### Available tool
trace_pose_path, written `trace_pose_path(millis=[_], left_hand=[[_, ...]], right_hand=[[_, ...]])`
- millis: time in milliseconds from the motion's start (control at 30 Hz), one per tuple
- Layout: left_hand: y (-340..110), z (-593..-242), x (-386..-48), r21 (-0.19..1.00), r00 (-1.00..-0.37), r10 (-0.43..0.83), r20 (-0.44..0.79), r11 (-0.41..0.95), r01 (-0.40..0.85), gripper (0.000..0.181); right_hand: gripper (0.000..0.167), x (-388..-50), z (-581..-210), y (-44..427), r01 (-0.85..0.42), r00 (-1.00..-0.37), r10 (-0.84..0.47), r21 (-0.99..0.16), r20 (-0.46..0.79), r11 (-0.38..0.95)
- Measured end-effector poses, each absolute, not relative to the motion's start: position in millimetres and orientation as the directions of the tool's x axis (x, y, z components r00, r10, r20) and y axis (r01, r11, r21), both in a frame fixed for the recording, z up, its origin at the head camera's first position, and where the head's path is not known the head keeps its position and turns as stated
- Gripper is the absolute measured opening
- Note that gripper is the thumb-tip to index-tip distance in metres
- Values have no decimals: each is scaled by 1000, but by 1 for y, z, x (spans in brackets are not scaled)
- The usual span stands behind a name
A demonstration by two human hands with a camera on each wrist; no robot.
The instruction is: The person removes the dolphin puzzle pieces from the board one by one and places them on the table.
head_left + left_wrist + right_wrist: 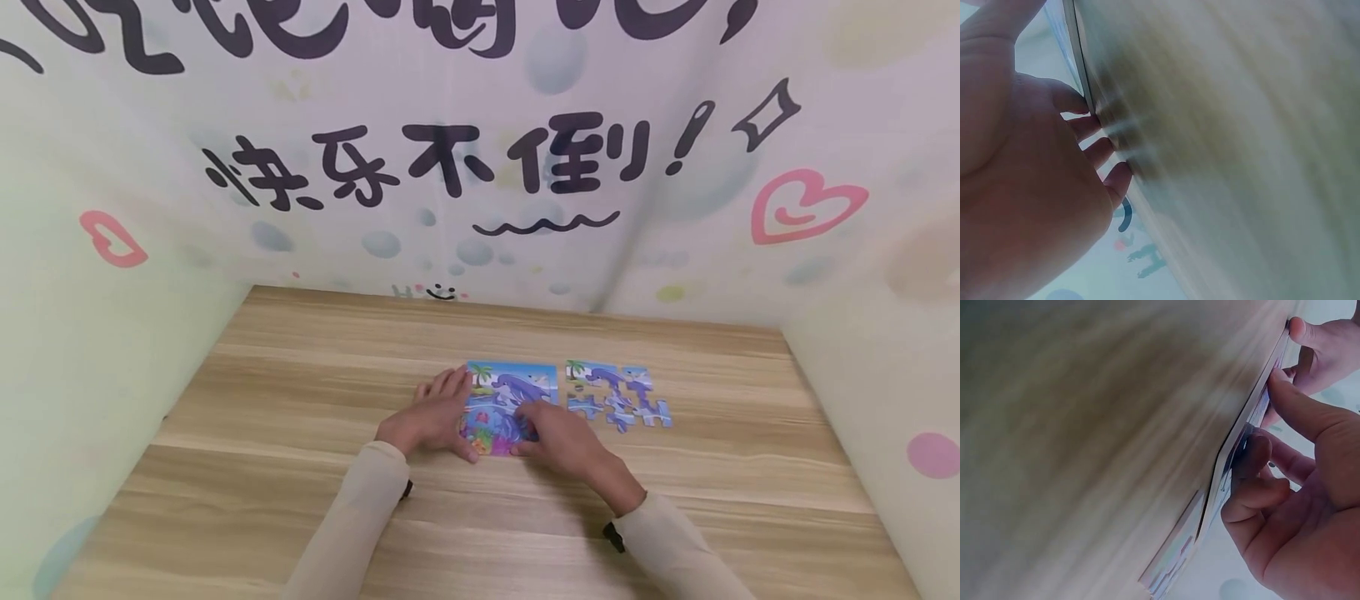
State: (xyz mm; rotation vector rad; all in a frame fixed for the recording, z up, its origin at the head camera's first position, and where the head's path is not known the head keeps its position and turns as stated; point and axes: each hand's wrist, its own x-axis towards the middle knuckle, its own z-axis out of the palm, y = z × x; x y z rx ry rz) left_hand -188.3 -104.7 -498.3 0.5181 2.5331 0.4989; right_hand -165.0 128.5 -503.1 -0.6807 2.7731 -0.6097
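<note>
A dolphin jigsaw puzzle in a flat tray lies on the table, its picture showing a palm, sea and coral. My left hand rests along its left edge with fingers spread and thumb near the lower-left corner; in the left wrist view its fingertips touch the table beside the tray. Over the lower right of the puzzle, my right hand has curled fingers and pinches a small dark-blue puzzle piece, tilted up from the tray. The right thumb sits at the tray's lower edge. The hand hides most of the piece.
Right of the tray lies a group of several loose puzzle pieces, some apart and some nearly fitted together. The wooden table meets a printed wall at the back and pale side walls.
</note>
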Motion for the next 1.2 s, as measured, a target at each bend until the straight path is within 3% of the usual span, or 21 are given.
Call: trace_pose_path(millis=[333,467,667,1200], left_hand=[[-105,-497,-189,444,-802,442,-402,860,251,128],[-106,-497,-189,446,-800,443,-404,859,251,127],[-106,-496,-188,451,-800,448,-401,856,253,127],[-104,-496,-187,434,-806,437,-398,864,254,127]], right_hand=[[23,-163,-499,129,-372,-882,-466,-504,-68,779],[14,-165,-498,135,-348,-882,-469,-613,-42,709],[13,-171,-497,158,-264,-876,-476,-757,-71,598],[16,-164,-499,261,-121,-908,-388,-787,-159,606]])
